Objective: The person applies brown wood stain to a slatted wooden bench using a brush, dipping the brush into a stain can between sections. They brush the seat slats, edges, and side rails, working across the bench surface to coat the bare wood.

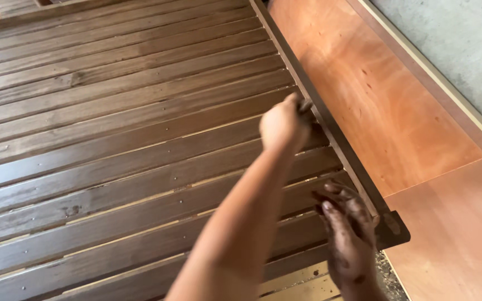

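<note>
1. Under both hands: slatted frame (112,150), dark-stained, wet-looking in patches; could smear if brushed by the forearm crossing above it.
2. Right of the hands: orange plywood (386,106), bare; could catch drips or dark fingerprints.
3. Between the hands: side rail (341,150), dark; could end up patchy if rubbed unevenly.
4. Left hand (283,124): fisted, pinching something dark at the rail, kind unclear; could slip off the narrow edge.
5. Right hand (350,234): stain-smeared, fingers loosely spread, resting near the rail's end; could mark anything touched.

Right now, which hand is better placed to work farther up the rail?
Left: the left hand is on the side rail, grip closed on something dark; the right hand rests at the near corner.
</note>
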